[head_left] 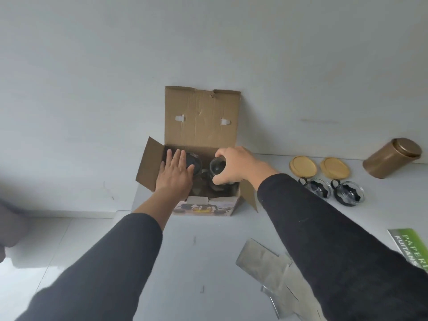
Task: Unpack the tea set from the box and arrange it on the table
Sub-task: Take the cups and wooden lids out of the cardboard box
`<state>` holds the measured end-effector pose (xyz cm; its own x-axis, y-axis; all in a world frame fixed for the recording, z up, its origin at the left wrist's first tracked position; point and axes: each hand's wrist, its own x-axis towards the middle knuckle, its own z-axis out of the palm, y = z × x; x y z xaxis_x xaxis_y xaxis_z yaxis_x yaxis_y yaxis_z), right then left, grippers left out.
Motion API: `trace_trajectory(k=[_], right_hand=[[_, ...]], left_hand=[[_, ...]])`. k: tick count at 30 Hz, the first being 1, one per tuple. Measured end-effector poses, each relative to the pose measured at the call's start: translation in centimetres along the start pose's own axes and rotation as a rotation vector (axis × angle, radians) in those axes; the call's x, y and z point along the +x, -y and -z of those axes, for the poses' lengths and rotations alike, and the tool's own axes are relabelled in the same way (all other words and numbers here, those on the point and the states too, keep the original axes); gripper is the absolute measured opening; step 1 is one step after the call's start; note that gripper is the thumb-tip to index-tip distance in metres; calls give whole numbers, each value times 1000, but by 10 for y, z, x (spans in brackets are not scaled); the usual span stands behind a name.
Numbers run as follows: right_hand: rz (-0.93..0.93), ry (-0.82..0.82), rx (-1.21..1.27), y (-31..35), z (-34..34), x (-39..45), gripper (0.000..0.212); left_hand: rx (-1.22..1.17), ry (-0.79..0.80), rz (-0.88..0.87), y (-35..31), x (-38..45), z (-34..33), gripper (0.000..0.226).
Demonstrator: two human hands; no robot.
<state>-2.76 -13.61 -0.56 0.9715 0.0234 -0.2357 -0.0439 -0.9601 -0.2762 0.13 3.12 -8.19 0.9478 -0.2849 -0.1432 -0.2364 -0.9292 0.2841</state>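
Note:
An open cardboard box [201,117] stands on the white table against the wall, its lid flap upright. My left hand [176,173] lies flat, fingers spread, over the box's left side, above a dark item [195,162] inside. My right hand [236,166] grips a clear glass cup [217,166] just above the box's right half. Two glass cups with black handles [317,187] [349,193] sit on the table to the right. Behind them lie two round wooden lids [303,168] [335,168].
A bronze cylindrical canister [391,157] lies tilted at the far right by the wall. Grey cardboard inserts [273,262] lie on the table near my right arm. A green printed packet [412,246] lies at the right edge. The table's left edge drops to a tiled floor [34,262].

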Motion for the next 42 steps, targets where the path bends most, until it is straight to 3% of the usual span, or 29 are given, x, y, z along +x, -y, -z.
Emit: trace_trajectory(k=[7, 12, 17, 22, 26, 33, 42], right_hand=[[38, -483, 181, -69, 11, -54, 83], [29, -740, 258, -150, -12, -107, 68], [-117, -737, 277, -245, -46, -164, 73], [-281, -606, 315, -328, -74, -206, 87], [-343, -575, 390, -367, -86, -216, 101], [-364, -640, 523, -394, -102, -203, 86], [-350, -607, 522, -408, -107, -189, 89]], left_hand=[[-94, -244, -73, -65, -8, 15, 55], [-173, -348, -191, -149, -23, -15, 51], [-167, -193, -243, -229, -48, -89, 51], [-54, 102, -153, -282, -66, -159, 54], [-32, 240, -39, -300, -67, -191, 54], [38, 248, 41, -311, -64, -209, 60], [53, 243, 51, -310, -64, -216, 63]])
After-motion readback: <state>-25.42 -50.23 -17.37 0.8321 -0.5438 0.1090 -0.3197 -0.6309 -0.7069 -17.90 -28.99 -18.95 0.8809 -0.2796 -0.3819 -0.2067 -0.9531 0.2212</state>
